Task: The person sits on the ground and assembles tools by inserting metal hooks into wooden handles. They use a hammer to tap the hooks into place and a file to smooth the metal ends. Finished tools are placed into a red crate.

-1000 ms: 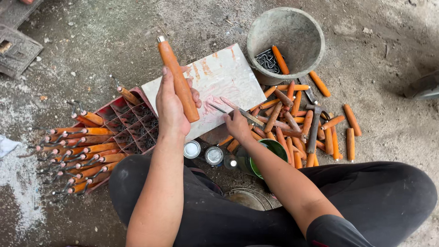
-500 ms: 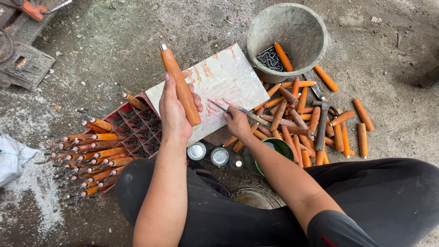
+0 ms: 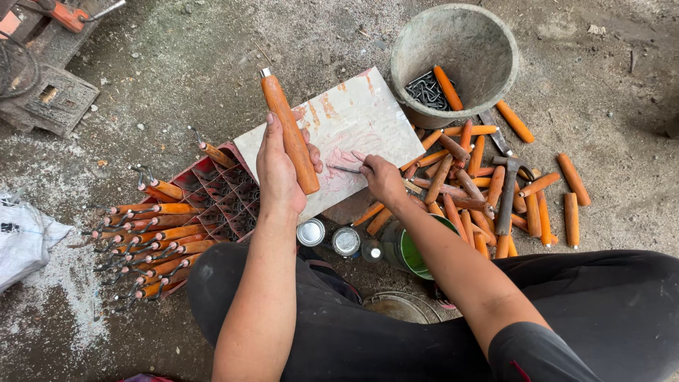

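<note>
The left hand [image 3: 277,170] is wrapped tight round an orange wooden handle [image 3: 290,132], smooth and round, capped at its far end with a small metal ferrule. Its long axis runs from the palm up and away, tilted slightly left. The right hand [image 3: 382,178], just to the right of that grip, pinches a thin metal rod [image 3: 344,168] that points left toward the handle, lying low over a pale, paint-smeared flat slab [image 3: 353,113]. Below the left grip sits a red divided crate [image 3: 226,201] with finished hooked tools [image 3: 152,237] fanned out left of it. To the right lies a heap of loose orange handles [image 3: 488,180], a hammer [image 3: 506,194], and beyond them a grey bucket [image 3: 488,49].
</note>
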`<state>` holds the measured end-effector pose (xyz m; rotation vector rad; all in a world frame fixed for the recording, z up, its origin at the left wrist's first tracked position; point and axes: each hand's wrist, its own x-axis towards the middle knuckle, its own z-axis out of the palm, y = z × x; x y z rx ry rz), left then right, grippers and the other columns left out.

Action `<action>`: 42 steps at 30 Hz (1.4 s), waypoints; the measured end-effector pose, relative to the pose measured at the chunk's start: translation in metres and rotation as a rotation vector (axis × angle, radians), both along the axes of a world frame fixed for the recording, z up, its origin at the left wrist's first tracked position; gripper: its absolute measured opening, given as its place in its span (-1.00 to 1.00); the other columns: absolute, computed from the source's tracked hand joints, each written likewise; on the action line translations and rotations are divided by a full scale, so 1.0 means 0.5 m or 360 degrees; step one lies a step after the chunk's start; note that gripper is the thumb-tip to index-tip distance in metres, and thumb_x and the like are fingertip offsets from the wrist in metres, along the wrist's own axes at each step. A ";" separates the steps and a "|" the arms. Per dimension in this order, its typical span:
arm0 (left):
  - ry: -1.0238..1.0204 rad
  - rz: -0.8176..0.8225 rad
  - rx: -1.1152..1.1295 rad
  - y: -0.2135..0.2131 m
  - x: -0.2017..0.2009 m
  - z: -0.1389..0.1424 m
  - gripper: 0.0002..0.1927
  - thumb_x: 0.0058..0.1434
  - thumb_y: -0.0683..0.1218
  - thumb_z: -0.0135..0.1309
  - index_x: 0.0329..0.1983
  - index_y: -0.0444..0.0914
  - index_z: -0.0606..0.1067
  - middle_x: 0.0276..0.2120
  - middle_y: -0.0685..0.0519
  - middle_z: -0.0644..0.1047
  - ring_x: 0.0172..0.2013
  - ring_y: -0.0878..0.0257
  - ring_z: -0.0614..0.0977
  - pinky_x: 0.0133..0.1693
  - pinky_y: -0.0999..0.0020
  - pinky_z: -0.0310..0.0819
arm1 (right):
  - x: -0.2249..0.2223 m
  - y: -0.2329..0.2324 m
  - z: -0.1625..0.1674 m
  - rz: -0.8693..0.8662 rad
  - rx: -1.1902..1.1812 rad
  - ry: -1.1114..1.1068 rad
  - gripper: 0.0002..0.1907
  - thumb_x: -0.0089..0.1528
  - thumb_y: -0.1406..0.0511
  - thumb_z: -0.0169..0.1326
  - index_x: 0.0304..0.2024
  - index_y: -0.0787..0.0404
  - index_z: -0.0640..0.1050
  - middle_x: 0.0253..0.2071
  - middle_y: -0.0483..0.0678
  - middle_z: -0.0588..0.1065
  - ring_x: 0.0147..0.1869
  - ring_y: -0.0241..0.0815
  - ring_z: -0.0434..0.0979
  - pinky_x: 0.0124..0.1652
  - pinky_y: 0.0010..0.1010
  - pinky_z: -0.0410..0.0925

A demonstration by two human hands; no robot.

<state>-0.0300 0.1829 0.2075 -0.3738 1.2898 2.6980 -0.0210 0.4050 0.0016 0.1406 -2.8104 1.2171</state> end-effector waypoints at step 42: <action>0.0001 -0.0012 -0.0048 0.013 -0.005 0.002 -0.42 0.40 0.32 -0.20 0.11 -0.23 0.39 -0.39 0.06 0.39 -0.55 0.27 0.50 -0.55 0.29 0.43 | -0.008 0.005 -0.004 -0.0119 0.0151 -0.0351 -0.66 0.30 0.17 0.09 -0.15 0.36 0.59 -0.28 0.30 0.58 -0.13 0.27 0.60 -0.10 -0.02 0.42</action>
